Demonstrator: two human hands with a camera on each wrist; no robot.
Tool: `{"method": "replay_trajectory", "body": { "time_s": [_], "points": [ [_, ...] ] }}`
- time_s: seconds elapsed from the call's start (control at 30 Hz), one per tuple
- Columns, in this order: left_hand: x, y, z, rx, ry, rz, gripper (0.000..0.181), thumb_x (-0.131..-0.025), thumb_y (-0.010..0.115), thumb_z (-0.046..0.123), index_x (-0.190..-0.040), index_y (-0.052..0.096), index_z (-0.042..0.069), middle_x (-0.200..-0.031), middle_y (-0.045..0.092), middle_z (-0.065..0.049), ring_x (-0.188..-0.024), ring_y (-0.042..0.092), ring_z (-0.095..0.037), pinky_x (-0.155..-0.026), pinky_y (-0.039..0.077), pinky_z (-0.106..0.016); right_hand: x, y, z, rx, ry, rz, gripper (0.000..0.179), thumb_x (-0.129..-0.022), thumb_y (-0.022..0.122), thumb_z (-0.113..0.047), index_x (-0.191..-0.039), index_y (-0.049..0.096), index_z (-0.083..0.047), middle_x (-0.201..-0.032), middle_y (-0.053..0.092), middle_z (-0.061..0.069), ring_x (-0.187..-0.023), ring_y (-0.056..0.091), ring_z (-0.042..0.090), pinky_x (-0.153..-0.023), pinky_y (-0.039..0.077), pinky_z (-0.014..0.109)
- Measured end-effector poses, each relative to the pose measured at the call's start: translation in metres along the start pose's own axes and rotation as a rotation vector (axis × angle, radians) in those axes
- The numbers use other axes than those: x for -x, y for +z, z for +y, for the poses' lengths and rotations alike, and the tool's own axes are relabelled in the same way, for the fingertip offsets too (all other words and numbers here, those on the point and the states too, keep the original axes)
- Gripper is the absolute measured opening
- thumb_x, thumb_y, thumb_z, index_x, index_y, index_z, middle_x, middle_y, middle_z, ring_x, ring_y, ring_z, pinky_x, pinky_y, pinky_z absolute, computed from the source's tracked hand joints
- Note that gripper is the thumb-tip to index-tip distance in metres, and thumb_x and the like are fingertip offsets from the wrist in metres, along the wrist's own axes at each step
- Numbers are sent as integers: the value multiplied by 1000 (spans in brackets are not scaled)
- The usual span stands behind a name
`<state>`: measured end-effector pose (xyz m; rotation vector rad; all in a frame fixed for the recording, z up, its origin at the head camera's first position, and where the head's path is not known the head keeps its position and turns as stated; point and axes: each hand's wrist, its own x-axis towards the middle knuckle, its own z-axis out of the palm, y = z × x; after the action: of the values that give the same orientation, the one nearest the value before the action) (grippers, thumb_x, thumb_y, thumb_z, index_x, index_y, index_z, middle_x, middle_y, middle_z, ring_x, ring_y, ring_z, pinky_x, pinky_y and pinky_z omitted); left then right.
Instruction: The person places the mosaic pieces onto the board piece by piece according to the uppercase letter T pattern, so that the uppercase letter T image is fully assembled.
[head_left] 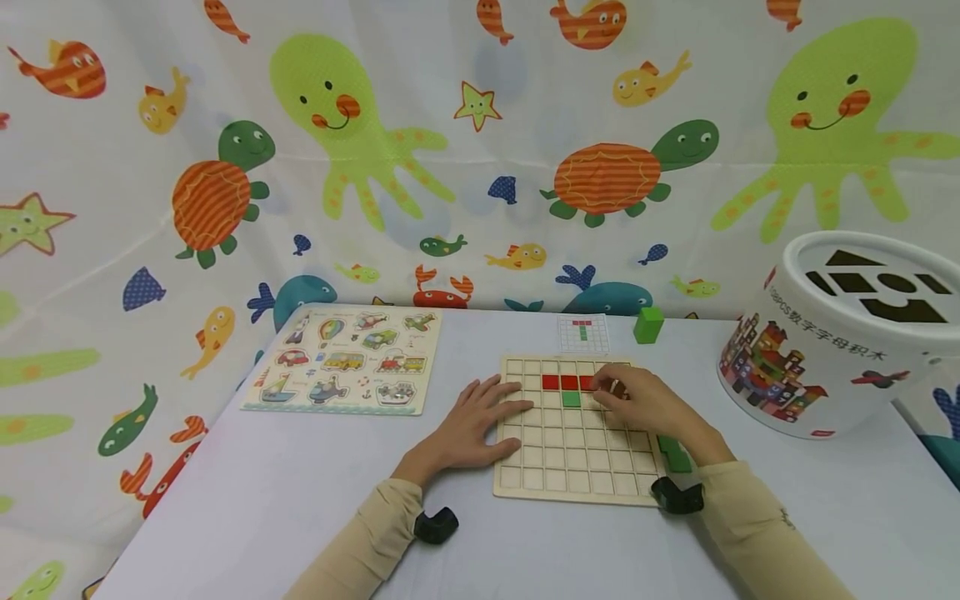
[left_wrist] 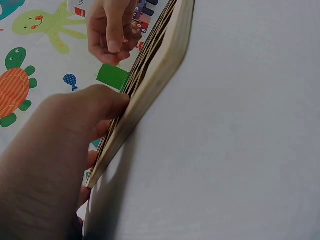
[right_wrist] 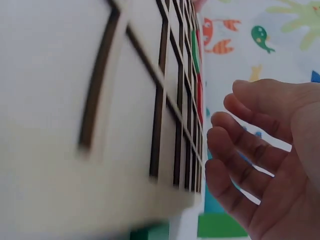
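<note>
A wooden grid board [head_left: 540, 481] lies on the table, with three red squares [head_left: 570, 382] in a row and a green square [head_left: 572, 399] under the middle one. Across the board's left edge rests my left hand [head_left: 476, 425], fingers spread; the left wrist view shows its thumb touching the rim. My right hand [head_left: 643, 402] is over the upper right of the board, beside the rightmost red square. In the right wrist view, the fingers [right_wrist: 235, 150] are loosely bent, with nothing visible between them and the thumb.
A small pattern card [head_left: 583, 333] and an upright green block [head_left: 648, 325] stand behind the board. More green pieces [head_left: 678, 457] lie beside its right edge. A vehicle picture puzzle [head_left: 345, 358] is at left, a white bucket [head_left: 817, 367] at right.
</note>
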<state>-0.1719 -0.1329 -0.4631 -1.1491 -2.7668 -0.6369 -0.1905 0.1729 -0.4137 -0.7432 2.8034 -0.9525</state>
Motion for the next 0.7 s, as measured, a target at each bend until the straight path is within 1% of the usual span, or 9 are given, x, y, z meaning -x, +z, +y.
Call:
{"method": "replay_trajectory", "body": {
  "time_s": [0.23, 0.5, 0.7],
  "points": [
    [1, -1, 0, 13, -18, -15, 54, -89, 53, 48, -140, 46, 30, -150, 35, -2, -144, 20, -32, -114, 13, -58, 22, -12, 11, 9, 77, -5, 14, -92, 61, -22, -102, 63, -12, -88, 61, -2, -77, 53, 12, -65, 47, 23],
    [2, 1, 0, 17, -5, -9, 54, -90, 52, 47, -140, 46, 29, -150, 36, -3, -144, 21, -34, -113, 14, -59, 49, -24, 22, 34, 103, 5, 15, -92, 61, -23, -103, 63, -12, -87, 60, -4, -77, 53, 9, -64, 46, 22],
    [-1, -1, 1, 10, -11, -12, 54, -89, 53, 48, -140, 45, 30, -150, 35, -3, -144, 20, -33, -113, 13, -58, 67, -35, 28, 56, 113, -5, 19, -92, 62, -25, -105, 63, -12, -90, 62, -4, -80, 54, 7, -66, 47, 21]
  ]
}}
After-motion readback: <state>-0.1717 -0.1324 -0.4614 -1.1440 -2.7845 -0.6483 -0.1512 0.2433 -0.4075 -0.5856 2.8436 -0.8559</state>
